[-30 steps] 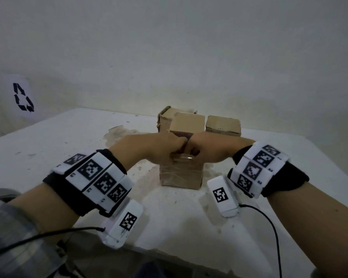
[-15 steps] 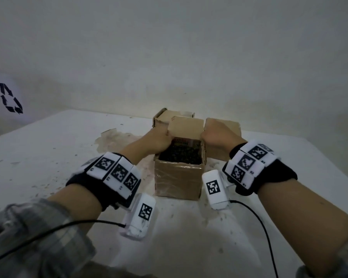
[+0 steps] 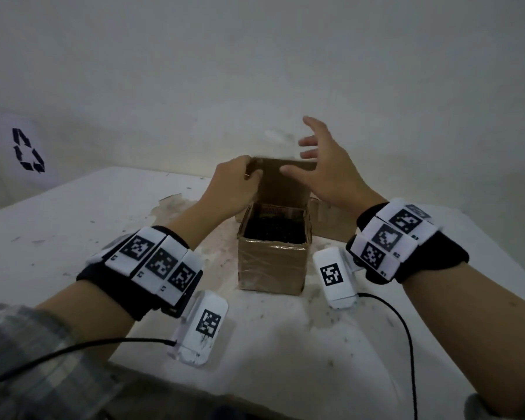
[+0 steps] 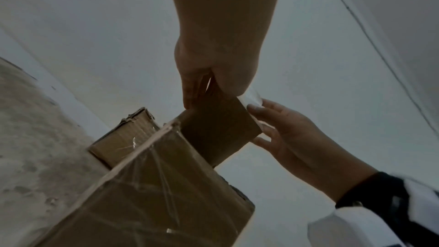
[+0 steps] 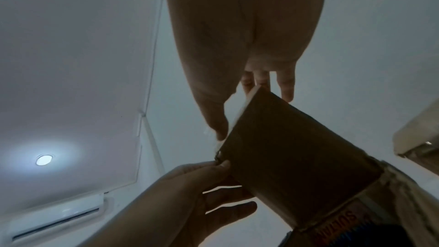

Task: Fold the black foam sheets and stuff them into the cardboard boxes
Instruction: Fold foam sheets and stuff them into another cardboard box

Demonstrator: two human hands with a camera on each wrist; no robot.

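An open cardboard box (image 3: 270,263) stands on the white table (image 3: 73,225), with black foam (image 3: 273,231) filling it up to near the rim. Its rear flap (image 3: 282,183) is raised upright. My left hand (image 3: 240,180) pinches the flap's top left corner, as the left wrist view shows with the left hand (image 4: 209,78) on the flap (image 4: 218,127). My right hand (image 3: 315,162) is open with fingers spread at the flap's right edge. In the right wrist view the straight fingers (image 5: 285,85) lie behind the flap (image 5: 292,147) and the thumb lies at its edge.
A second cardboard box (image 3: 331,219) stands just behind on the right, and another box (image 4: 123,138) sits behind on the left. A white wall rises close behind the table. A recycling sign (image 3: 28,150) hangs at the left. Cables trail from both wrists.
Both hands came out of the box, where they were pressing down, moved to its back and rose. The rear flap now stands upright between them.
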